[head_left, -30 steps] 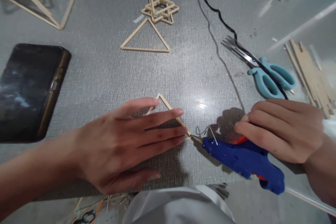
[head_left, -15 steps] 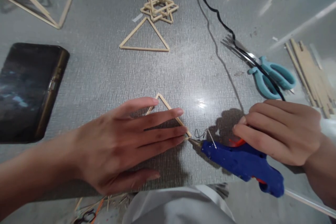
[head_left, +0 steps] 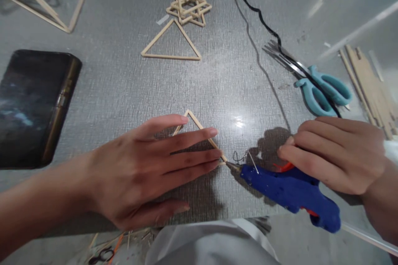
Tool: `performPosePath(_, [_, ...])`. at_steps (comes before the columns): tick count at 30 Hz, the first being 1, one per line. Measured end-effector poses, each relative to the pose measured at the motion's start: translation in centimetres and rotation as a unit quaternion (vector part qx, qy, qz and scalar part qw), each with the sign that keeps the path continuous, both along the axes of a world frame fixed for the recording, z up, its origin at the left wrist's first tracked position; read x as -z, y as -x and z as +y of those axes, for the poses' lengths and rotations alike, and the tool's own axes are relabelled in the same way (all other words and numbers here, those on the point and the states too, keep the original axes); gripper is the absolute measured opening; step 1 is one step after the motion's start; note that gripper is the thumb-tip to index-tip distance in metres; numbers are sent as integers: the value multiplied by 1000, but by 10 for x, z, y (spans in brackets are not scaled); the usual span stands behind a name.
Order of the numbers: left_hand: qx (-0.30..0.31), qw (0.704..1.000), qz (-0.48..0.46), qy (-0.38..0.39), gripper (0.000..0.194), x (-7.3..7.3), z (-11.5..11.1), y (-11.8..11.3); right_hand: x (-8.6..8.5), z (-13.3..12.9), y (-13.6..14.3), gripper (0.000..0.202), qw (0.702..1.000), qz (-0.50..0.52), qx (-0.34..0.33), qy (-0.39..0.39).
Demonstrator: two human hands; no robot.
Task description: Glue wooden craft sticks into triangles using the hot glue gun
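Observation:
My left hand (head_left: pixel 149 169) lies flat with fingers stretched over a small triangle of wooden sticks (head_left: pixel 200 126), hiding most of its lower and left side. My right hand (head_left: pixel 338 155) is wrapped round the handle of a blue glue gun (head_left: pixel 286 188) with a red trigger. The metal nozzle of the gun points left and meets the triangle's lower right corner, close to my left fingertips. A clear glue stick (head_left: pixel 367 238) sticks out of the gun's rear. A thin wire stand stands up near the nozzle.
Another stick triangle (head_left: pixel 171 57) and star-shaped stick pieces (head_left: pixel 189 8) lie farther back. A dark phone-like case (head_left: pixel 34 107) is at left, below a larger stick frame (head_left: pixel 77 4). Blue-handled scissors (head_left: pixel 332 89), under a black cord (head_left: pixel 259 16), and flat wooden sticks (head_left: pixel 370 87) lie at right.
The glue gun and my right hand have shifted slightly to the right, the nozzle drawing a little along the corner. My left hand stays in place on the triangle.

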State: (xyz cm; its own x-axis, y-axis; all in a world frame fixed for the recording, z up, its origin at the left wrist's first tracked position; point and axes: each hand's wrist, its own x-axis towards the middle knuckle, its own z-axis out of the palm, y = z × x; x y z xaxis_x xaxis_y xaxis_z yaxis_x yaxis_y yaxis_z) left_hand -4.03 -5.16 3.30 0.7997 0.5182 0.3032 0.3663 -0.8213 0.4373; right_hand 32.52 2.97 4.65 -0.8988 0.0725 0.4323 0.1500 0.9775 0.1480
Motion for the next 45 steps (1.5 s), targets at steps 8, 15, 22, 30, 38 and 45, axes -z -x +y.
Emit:
performPosePath(8, [-4,1000,5,1,44,-2,-1,1,-1,2,-1,10,1000,-1,-24,0])
performPosePath(15, [4,999,19,-38,47,0,1,1,1,1,0,12,1000,3,-8,3])
performPosePath(22, [-2,1000,9,-19,45,0,1,0,1,1,3,10,1000,8,-12,1])
performPosePath(30, [0,1000,9,-10,45,0,0,1,2,1,-5,15,1000,-8,8,15])
performPosePath(38, [8,1000,-5,-1,45,0,1,1,2,1,-6,12,1000,2,2,15])
performPosePath(45, [-1,1000,3,1,44,-2,0,0,-5,3,1,15,999,-27,3,18])
